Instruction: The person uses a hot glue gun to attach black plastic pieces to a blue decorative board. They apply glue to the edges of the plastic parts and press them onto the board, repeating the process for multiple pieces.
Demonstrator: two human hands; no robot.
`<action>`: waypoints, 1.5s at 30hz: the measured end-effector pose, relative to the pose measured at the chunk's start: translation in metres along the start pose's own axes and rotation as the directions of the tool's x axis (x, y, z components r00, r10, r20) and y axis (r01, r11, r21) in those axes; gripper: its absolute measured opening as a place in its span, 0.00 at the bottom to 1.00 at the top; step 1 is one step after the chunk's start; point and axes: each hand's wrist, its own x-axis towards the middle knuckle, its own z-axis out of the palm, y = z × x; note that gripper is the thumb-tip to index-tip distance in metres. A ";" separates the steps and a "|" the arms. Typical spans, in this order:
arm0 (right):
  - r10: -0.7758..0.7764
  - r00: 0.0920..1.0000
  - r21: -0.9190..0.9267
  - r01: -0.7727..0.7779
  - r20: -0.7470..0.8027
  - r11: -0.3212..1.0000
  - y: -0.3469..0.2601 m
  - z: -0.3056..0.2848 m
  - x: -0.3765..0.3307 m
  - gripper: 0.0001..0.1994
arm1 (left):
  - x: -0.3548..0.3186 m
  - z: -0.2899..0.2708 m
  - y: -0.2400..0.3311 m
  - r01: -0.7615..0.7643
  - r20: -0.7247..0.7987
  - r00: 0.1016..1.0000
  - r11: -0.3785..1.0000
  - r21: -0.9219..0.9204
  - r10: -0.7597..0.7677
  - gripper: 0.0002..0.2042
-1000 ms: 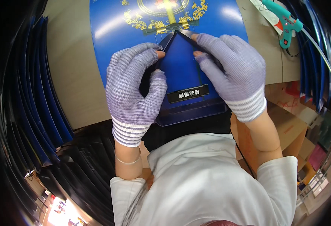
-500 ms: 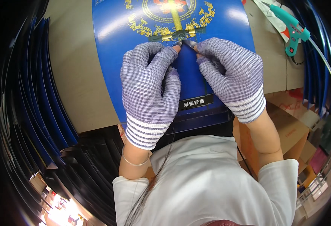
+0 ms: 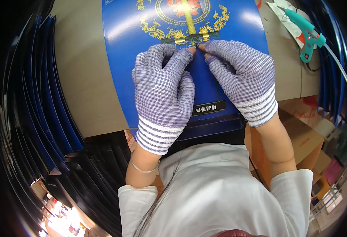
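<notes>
A glossy blue box panel (image 3: pixel 120 51) with gold dragons and a round emblem lies in front of me. Across it runs a dark ribbon with gold sections, with a small knot (image 3: pixel 194 39) in its middle; a yellow-gold strip leads away from there. My left hand (image 3: pixel 161 85), in a purple-and-white striped glove with bare fingertips, is closed in a pinch at the near side of this knot. Gloved alike, my right hand (image 3: pixel 244 75) pinches just right of it. The ribbon ends are mostly hidden by my fingertips. A black label (image 3: pixel 209 107) sits near the panel's close edge.
A teal glue gun (image 3: pixel 308 35) with a white glue stick lies on the grey table (image 3: pixel 80 79) at the far right, over a white sheet. Blue panels (image 3: pixel 39 87) stand stacked at the left, others (image 3: pixel 333 75) at the right. A cardboard box (image 3: pixel 301 138) stands lower right.
My hands have come closer together at the knot; the ribbon ends that showed between them are now mostly covered. The panel appears shifted slightly right in view.
</notes>
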 end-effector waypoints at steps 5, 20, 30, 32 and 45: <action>-0.028 1.000 -0.030 0.029 0.004 0.999 -0.002 -0.001 0.001 0.09 | 0.001 -0.004 0.003 0.023 0.027 0.999 1.000 0.013 -0.023 0.20; 0.039 0.999 -0.045 -0.039 -0.001 0.998 0.007 0.005 0.005 0.10 | 0.002 0.006 0.000 0.037 -0.071 0.997 0.999 -0.008 -0.037 0.14; 0.093 0.995 0.071 -0.096 0.035 0.993 0.012 0.008 0.015 0.11 | 0.009 0.005 -0.004 0.074 -0.059 0.996 0.997 0.014 -0.074 0.14; 0.088 0.995 0.103 -0.091 0.034 0.990 0.004 0.007 0.012 0.10 | 0.006 0.000 0.000 0.094 -0.055 0.994 0.996 -0.003 -0.094 0.14; 0.112 0.986 0.089 -0.124 0.125 0.988 0.001 -0.008 0.015 0.11 | 0.008 -0.009 0.012 0.214 0.115 0.971 0.976 -0.035 -0.208 0.21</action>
